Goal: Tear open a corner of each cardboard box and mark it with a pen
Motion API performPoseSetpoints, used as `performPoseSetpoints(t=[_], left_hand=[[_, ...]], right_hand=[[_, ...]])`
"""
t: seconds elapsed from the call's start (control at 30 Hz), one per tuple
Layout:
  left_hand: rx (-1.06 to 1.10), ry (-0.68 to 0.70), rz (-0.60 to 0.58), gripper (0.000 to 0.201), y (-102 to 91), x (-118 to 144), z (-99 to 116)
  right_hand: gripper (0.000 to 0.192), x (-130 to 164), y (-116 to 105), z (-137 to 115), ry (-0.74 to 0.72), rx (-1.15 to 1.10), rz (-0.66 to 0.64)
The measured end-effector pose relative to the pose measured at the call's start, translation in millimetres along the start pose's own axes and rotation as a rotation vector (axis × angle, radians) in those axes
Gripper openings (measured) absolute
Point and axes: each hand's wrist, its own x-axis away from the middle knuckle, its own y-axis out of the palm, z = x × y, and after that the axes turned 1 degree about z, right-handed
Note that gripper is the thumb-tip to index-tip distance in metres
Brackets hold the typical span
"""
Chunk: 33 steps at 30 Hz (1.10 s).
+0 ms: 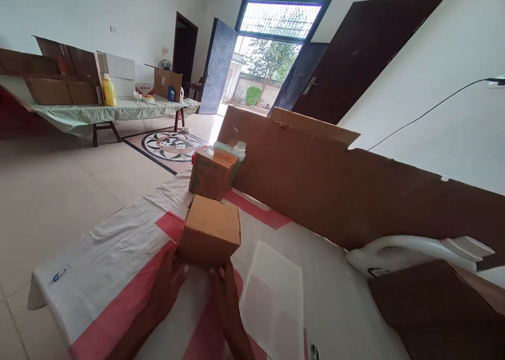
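Observation:
A small closed brown cardboard box (211, 223) is at the middle of the cloth-covered table, between my two hands. My left hand (165, 284) is at its near left corner, fingers along the side and thumb toward the front. On the near right, my right hand (225, 291) has its fingertips against the lower edge. Whether the box's underside touches the table is hidden. Just beyond it stands another cardboard box (213, 176) with dark marks. To the right of my right hand lies a whitish translucent sheet (274, 297).
A tall cardboard panel (335, 186) runs along the table's right side. Behind the second box is a jug with a white cap (239, 148). At right, a white jug (410, 252) lies near a dark cardboard box (434, 307). A blue clip-like item (59, 275) lies at left.

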Motion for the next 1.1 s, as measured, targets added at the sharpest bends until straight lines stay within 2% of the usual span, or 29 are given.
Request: performPoseSetpoints(t=[0.07, 0.13, 0.2, 0.27, 0.37, 0.5, 0.63, 0.73, 0.8, 0.87, 0.97, 1.1], left_hand=[[-0.036, -0.012, -0.022, 0.059, 2.3, 60.5, 1.9], [-0.025, 0.055, -0.059, 0.064, 6.2, 109.0, 3.7], [0.004, 0.147, -0.104, 0.068, 9.7, 141.1, 7.1], [0.009, 0.198, -0.150, 0.070, 11.6, 157.9, 13.6], [-0.020, 0.163, -0.232, 0.071, 11.6, 163.5, 28.7], [0.029, 0.095, -0.337, 0.067, 6.6, 154.5, 45.0], [0.028, -0.029, -0.374, 0.067, -6.6, 148.2, 42.5], [-0.014, -0.065, -0.405, 0.064, -16.4, 156.7, 34.9], [-0.097, 0.004, -0.437, 0.060, -20.6, 166.8, 35.9], [-0.165, 0.128, -0.439, 0.060, -23.6, 175.0, 45.8], [-0.185, 0.347, -0.422, 0.071, -25.9, 176.6, 73.8], [-0.249, 0.575, -0.352, 0.075, -21.2, 166.4, 108.0]], right_hand=[[0.061, 46.7, -29.7, -3.4, 0.079, 0.073, 0.114], [0.054, 86.6, -58.8, -9.4, 0.131, 0.146, 0.231], [0.049, 117.2, -84.4, -17.0, 0.143, 0.193, 0.330], [0.049, 138.0, -102.8, -25.0, 0.124, 0.230, 0.405], [0.053, 154.6, -114.0, -35.0, 0.087, 0.306, 0.439], [0.052, 165.3, -113.6, -39.0, 0.075, 0.284, 0.395], [0.059, 183.8, -113.5, -23.0, 0.120, 0.158, 0.357], [0.077, 197.8, -108.4, -4.1, 0.159, 0.126, 0.280], [0.076, 202.2, -103.6, 0.6, 0.148, 0.123, 0.263], [0.062, 202.2, -101.9, -6.5, 0.155, 0.107, 0.274], [0.045, 196.8, -110.0, -34.0, 0.141, 0.089, 0.310], [0.050, 185.4, -126.8, -65.4, 0.070, 0.082, 0.387]])
